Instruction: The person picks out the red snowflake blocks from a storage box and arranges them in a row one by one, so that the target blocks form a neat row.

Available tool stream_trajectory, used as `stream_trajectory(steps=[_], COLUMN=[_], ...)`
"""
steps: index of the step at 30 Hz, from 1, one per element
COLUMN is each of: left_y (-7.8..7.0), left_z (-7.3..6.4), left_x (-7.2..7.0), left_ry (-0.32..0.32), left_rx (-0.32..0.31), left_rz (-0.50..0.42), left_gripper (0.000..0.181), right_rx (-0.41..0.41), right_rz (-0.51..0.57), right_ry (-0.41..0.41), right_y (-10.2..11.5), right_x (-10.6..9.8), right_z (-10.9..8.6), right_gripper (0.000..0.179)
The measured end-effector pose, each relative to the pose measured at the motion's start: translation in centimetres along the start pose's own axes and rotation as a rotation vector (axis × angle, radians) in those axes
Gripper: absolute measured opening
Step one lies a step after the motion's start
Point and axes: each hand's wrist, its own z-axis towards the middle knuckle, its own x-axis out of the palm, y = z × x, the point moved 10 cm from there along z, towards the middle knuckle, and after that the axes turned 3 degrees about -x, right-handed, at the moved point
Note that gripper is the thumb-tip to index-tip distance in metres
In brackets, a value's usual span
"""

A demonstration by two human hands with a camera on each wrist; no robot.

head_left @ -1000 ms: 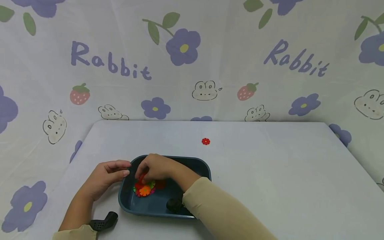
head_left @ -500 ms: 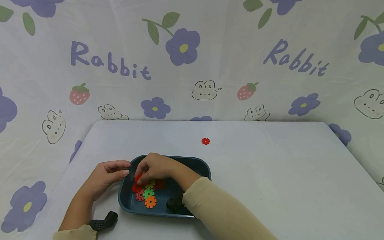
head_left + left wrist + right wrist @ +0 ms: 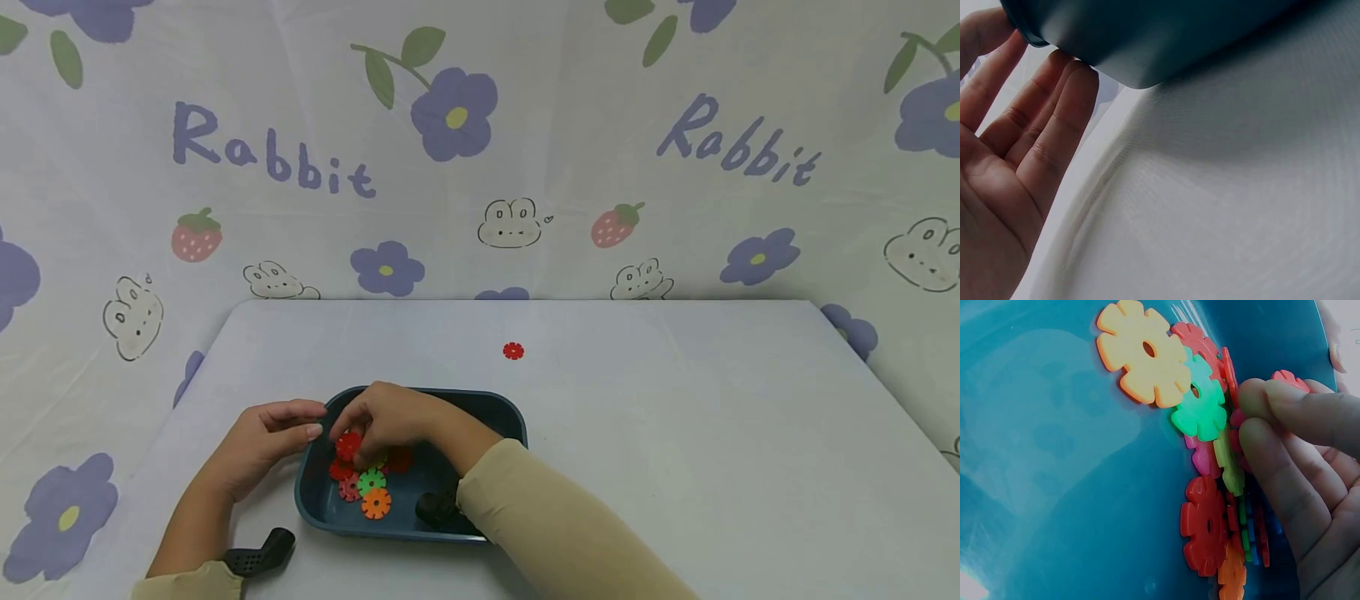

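Note:
A dark teal tray (image 3: 405, 533) holds several notched, flower-shaped plastic discs. My right hand (image 3: 397, 417) reaches into its left part and pinches a red disc (image 3: 348, 445), partly hidden by the fingers in the right wrist view. Below those fingers lie a green disc (image 3: 372, 481), an orange disc (image 3: 377, 503) and a pink disc (image 3: 349, 487). More discs stand on edge against each other beside a red disc (image 3: 1204, 525) in the right wrist view. My left hand (image 3: 262, 442), fingers loosely extended, touches the tray's left rim with its fingertips.
A single red disc (image 3: 513, 351) lies on the white table (image 3: 675, 433) beyond the tray. Black wrist devices show on the left wrist (image 3: 258, 557) and under the right sleeve (image 3: 435, 508). A patterned cloth (image 3: 570, 150) hangs behind the table.
The clustered discs have spread toward the tray's front, showing green, orange and pink ones apart. My right fingers have shifted slightly left, with a red disc showing between them. The left hand stays put.

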Motion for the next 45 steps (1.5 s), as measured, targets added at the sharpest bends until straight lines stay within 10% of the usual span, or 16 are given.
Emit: stream_trajectory(steps=[26, 35, 45], left_y=[-0.5, -0.1, -0.2], left_z=[0.0, 0.1, 0.1], left_x=[0.3, 0.3, -0.1], left_ry=[0.043, 0.011, -0.011], left_rx=[0.06, 0.033, 0.035], left_rz=[-0.049, -0.035, -0.027], left_gripper=[0.023, 0.03, 0.022], right_rx=[-0.098, -0.125, -0.001], right_rz=[-0.03, 0.028, 0.184], right_ry=[-0.088, -0.302, -0.574], right_y=[3.7, 4.5, -1.1], right_x=[-3.2, -10.7, -19.4], right_z=[-1.0, -4.7, -12.0], right_gripper=[0.041, 0.044, 0.041])
